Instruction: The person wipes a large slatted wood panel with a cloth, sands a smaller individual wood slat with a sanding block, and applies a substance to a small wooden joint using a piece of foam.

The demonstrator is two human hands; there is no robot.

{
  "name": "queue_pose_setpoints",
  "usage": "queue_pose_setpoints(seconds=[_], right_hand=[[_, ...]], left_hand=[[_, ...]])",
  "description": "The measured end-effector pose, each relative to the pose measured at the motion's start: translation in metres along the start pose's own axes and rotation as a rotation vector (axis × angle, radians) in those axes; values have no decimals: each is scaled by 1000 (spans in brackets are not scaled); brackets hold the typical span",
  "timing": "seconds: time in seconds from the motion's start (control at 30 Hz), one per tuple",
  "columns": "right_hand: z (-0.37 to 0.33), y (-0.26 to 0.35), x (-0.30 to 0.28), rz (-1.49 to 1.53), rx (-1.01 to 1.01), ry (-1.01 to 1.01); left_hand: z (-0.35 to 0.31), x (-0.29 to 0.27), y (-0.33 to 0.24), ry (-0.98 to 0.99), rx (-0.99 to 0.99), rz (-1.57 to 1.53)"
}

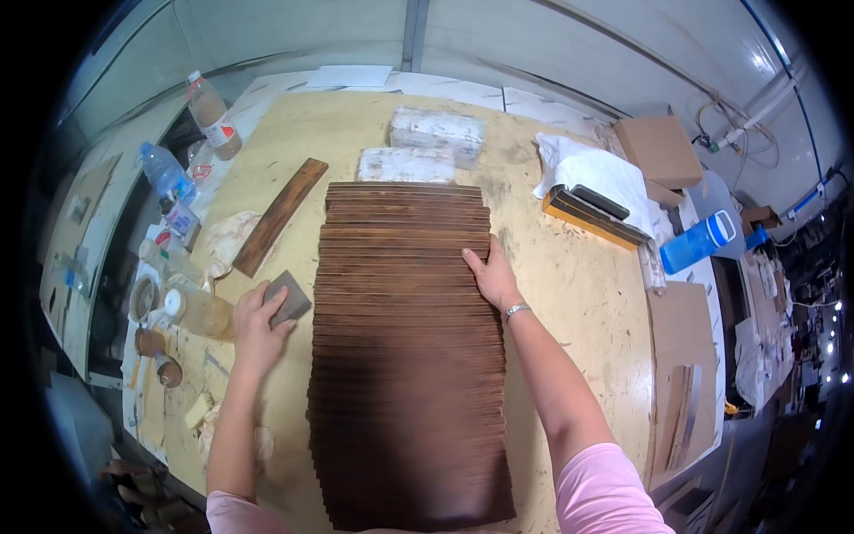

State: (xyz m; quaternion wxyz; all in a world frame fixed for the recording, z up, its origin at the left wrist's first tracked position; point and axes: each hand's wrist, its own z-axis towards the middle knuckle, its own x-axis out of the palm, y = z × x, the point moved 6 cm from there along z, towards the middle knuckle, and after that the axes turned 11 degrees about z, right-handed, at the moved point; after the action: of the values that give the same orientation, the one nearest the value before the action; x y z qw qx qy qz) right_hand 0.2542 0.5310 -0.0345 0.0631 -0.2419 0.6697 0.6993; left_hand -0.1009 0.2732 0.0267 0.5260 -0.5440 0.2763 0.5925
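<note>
A long row of dark brown wooden strips (405,294), packed side by side with uneven ends, covers the middle of the table. My left hand (260,327) is closed on a flat grey sanding pad (289,299), held just left of the row. My right hand (491,271) rests at the row's right edge, its thumb over the strips and its other fingers down along their ends, partly hidden. A single brown strip (280,216) lies at a slant on the table, beyond my left hand.
Two white-wrapped blocks (436,129) stand behind the row. Bottles and jars (200,311) crowd the left side. At the right are a black-and-orange box (592,218), a white cloth (594,169), a blue bottle (696,242) and a cardboard box (658,149).
</note>
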Motion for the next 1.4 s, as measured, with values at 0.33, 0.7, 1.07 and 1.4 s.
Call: queue_pose_setpoints(seconds=[0.33, 0.7, 1.07, 1.4], right_hand=[[-30, -51, -22, 443, 11, 61], [-40, -16, -7, 521, 141, 181], [22, -30, -6, 563, 163, 116], [5, -6, 6, 734, 192, 226]], left_hand=[[-55, 48, 1, 123, -104, -640], [22, 80, -21, 58, -282, -771], [89, 98, -9, 168, -321, -634], [98, 122, -41, 400, -398, -1530]])
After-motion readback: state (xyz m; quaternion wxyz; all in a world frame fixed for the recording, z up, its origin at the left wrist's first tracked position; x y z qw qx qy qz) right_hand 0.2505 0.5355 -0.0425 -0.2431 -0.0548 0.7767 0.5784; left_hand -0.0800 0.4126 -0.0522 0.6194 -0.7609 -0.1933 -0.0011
